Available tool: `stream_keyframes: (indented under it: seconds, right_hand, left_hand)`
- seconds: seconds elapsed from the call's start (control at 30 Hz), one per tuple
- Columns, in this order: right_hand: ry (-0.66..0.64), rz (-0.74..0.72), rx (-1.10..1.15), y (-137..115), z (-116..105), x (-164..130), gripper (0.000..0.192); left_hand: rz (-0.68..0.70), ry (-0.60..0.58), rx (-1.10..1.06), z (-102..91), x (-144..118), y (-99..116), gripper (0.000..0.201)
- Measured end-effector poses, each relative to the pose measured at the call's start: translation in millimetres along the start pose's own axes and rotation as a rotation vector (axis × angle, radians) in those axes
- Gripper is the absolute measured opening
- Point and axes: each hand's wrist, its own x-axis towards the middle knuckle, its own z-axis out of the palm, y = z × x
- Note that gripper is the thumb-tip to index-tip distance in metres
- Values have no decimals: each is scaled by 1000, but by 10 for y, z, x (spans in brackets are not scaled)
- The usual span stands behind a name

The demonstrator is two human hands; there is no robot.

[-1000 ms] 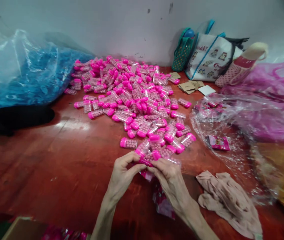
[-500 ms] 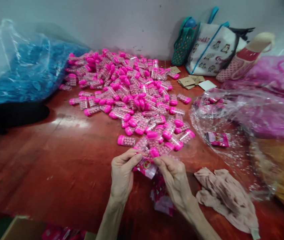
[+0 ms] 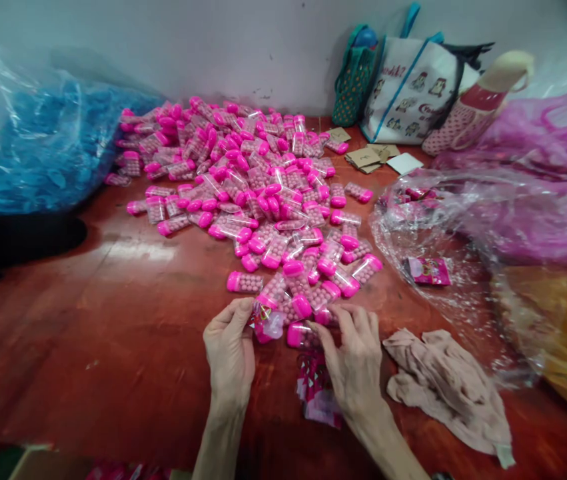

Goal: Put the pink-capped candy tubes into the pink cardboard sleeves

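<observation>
From the head camera I see my left hand (image 3: 230, 353) pinching a small clear pink packet (image 3: 265, 322) between thumb and fingers, near the tabletop's (image 3: 113, 320) front edge. My right hand (image 3: 356, 360) has its fingers closed on a pink-capped tube (image 3: 299, 335) at the near fringe of the tube pile (image 3: 258, 193). More packets (image 3: 316, 393) lie beneath, a beige cloth (image 3: 446, 387) just right.
</observation>
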Motion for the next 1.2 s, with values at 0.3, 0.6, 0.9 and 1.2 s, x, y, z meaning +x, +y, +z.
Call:
stream_keyframes:
  seconds: [0.3, 0.6, 0.9, 1.2]
  right_hand:
    - [-415, 399, 744, -377, 17, 4, 25]
    - [-398, 505, 787, -420, 63, -76, 21]
    - [-340, 295, 496, -516, 105, -55, 19]
    - [-355, -3, -140, -17, -126, -59, 15]
  left_hand:
    - [31, -80, 34, 12, -118, 32, 15]
    - [-99, -154, -6, -41, -136, 5, 17]
    - [67, -386, 123, -134, -227, 138, 5]
    - [49, -167, 62, -270, -71, 152, 12]
